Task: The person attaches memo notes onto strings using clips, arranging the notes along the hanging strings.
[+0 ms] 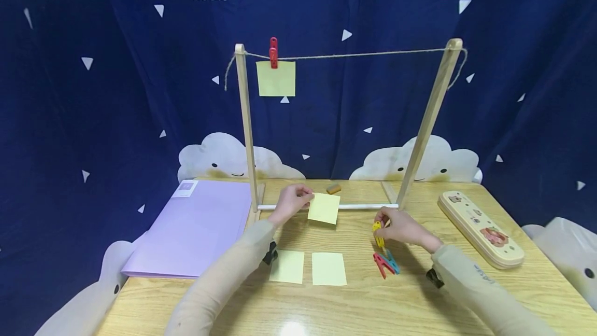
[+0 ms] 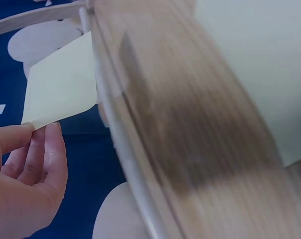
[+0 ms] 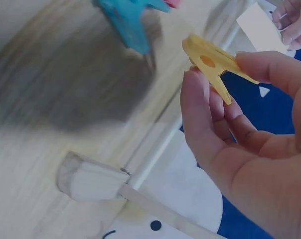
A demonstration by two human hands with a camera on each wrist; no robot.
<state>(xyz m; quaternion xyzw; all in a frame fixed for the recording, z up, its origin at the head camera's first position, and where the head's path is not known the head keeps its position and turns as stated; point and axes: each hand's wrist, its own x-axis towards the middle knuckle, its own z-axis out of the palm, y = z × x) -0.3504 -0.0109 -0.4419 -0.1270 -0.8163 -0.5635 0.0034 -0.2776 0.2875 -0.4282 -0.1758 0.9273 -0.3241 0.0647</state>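
Yellow sticky note (image 1: 324,208), at frame centre, is pinched by its left corner in the left hand (image 1: 291,202), just before the white bar (image 1: 364,206) of the wooden frame. Right of it, the right hand (image 1: 401,226) grasps a yellow clothespin (image 1: 378,234) between thumb and fingers, above the red and blue pins (image 1: 386,263). Bare tabletop (image 1: 373,305) lies open toward the lower edge.

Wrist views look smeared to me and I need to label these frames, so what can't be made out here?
- Left wrist view: the table is motion-blurred; the left hand is cut by the edge.
- Right wrist view: the blue peg is blurred and cropped at the top.
- Head view: the small brown object is too small to identify; the pencil case pictures are too small.
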